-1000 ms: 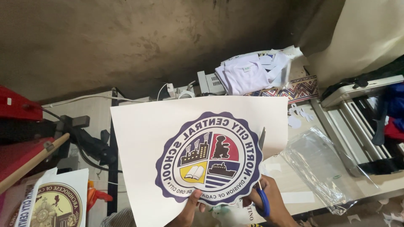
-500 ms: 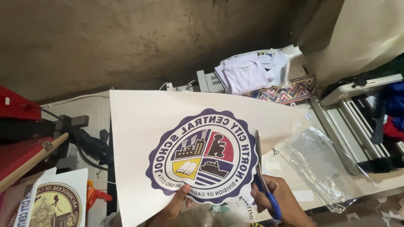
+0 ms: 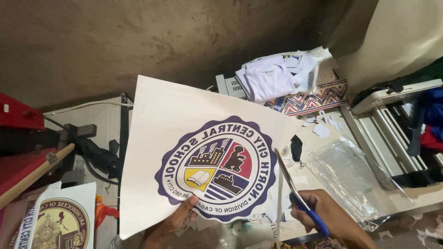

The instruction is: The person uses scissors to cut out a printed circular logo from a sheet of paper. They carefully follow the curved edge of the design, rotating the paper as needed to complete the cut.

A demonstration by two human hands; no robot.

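Currently the right hand [image 3: 330,216], fingers closed through the blue handles of the scissors [image 3: 300,198], aims the parted blades toward 11 o'clock along the right edge of the round seal on the paper sheet [image 3: 184,124], which the left hand [image 3: 173,221] pinches at 6 o'clock.

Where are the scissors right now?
Head view, lower right: the blue-handled scissors are in the right hand, blades at the right edge of the round seal printed on the paper sheet.
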